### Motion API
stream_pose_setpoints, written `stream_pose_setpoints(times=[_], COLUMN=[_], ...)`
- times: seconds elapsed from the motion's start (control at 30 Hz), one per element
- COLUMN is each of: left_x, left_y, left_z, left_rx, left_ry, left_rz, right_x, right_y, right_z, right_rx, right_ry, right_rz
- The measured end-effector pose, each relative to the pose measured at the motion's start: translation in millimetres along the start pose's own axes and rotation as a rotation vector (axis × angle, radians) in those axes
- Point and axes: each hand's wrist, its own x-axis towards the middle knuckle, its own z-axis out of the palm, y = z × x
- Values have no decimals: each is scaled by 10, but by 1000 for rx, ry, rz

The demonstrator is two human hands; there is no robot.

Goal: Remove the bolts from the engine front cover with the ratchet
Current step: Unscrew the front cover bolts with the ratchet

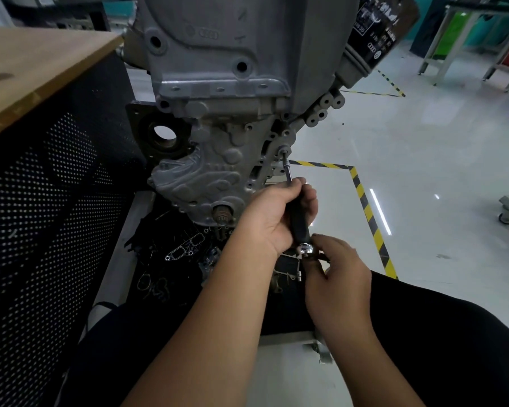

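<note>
The left hand (pixel 272 214) grips the ratchet (pixel 298 227) by its black handle; the right hand (pixel 337 267) pinches its chrome end. Beyond the hands, the shaft meets a bolt (pixel 284 148) on the front cover (pixel 218 171).

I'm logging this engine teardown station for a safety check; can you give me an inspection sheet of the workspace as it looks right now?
Surface: glossy pale floor with yellow-black tape.
Job's things: ratchet tip seated at the right edge of the engine front cover.
Clutter: gaskets and small parts piled in the tray below the engine.
Grippers: left hand grips the black handle; right hand pinches the chrome end.
Cables: nothing seen.
Surroundings: wood-topped perforated cabinet to the left, oil filter upper right.
</note>
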Motion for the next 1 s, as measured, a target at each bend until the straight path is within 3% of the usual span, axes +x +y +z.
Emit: stream_pose_setpoints(times=[0.27, 0.43, 0.8, 1.0], left_x=[84, 263, 633, 728], left_y=[-11, 132, 220, 132], left_z=[11, 61, 123, 152], left_rx=[1, -20, -19, -43], left_ry=[11, 45, 261, 318], left_rz=[31, 137, 332, 411], right_x=[-1, 28, 12, 4], right_y=[20, 73, 117, -12], right_z=[62, 81, 129, 96], right_rx=[176, 268, 394, 684], right_ry=[-69, -76, -106, -116], right_rz=[84, 147, 211, 378])
